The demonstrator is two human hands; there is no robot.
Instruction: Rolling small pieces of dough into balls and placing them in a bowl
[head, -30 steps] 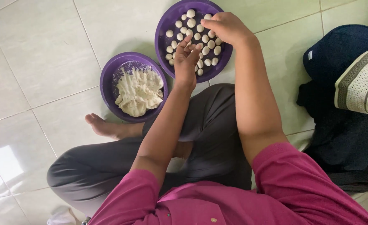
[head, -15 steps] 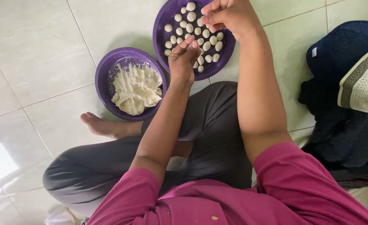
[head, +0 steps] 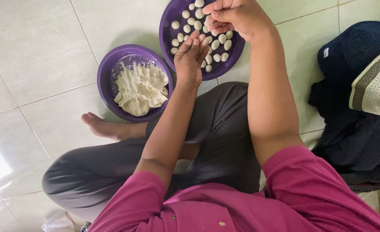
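I sit cross-legged on a tiled floor. My right hand point(head: 238, 17) hovers over a purple plate point(head: 166, 26) that holds several small white dough balls point(head: 219, 42), and its fingertips pinch one small dough ball point(head: 208, 21). My left hand point(head: 191, 58) is just below it at the plate's near edge, palm bare and fingers apart. To the left stands a purple bowl point(head: 105, 74) with a lump of soft white dough point(head: 140, 88).
A dark blue cloth point(head: 349, 129) lies on the floor at the right with a pale patterned cap point(head: 377, 86) on it. My bare foot point(head: 102, 125) rests just below the dough bowl. A white scrap point(head: 61, 223) lies at the bottom edge.
My right hand has lifted off my left palm and moved up over the plate with a dough ball in its fingertips. The left hand stays at the plate's edge, now open.
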